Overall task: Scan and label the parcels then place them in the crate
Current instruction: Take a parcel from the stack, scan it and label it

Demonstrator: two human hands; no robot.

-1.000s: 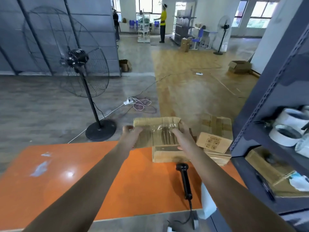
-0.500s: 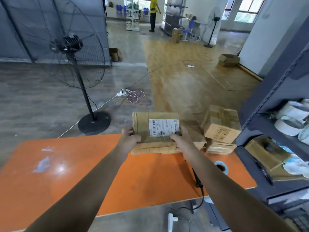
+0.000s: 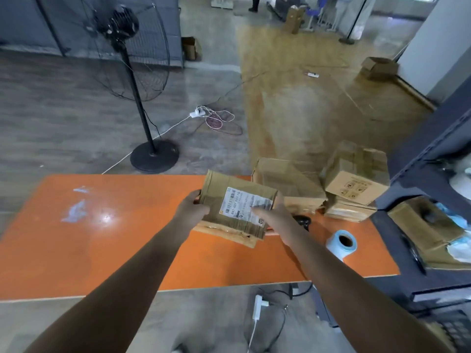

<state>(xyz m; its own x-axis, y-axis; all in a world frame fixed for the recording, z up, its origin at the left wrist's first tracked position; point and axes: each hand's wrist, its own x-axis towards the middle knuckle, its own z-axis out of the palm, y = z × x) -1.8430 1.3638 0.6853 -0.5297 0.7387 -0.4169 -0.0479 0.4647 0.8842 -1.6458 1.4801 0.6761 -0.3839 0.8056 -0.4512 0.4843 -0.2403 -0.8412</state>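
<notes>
**A:** What are we holding?

**B:** A brown parcel (image 3: 216,189), over the middle of the table (image 3: 114,238), tipped so its top faces us; our left hand (image 3: 192,208) grips its left edge with the fingers curled round it; our right hand (image 3: 276,217) holds the right side, thumb on top; the other fingers are hidden under it.

**A:** Is it sitting on the table?

**B:** We cannot tell; its low edge is very close to the top, maybe touching.

**A:** Does it have a sticker?

**B:** Yes; a white label (image 3: 244,205) with a bar code is on top, easy to see.

**A:** So which step are we on?

**B:** We think we are getting it ready to scan; the bar code side is up, but no hand has the scanner (image 3: 303,221) yet; it lies on the table toward the right end, partly hidden behind our right hand.

**A:** What comes next?

**B:** We think one hand must let go and pick up the scanner; the other must keep the parcel steady and flat, so the code stays in plain sight; our thumb should stay off the bars.

**A:** And after that?

**B:** The roll (image 3: 342,242) stands near the table's right end, ready for the new sticker; more parcels wait in a pile (image 3: 288,182) at the far right corner; we cannot see the crate from here.
</notes>
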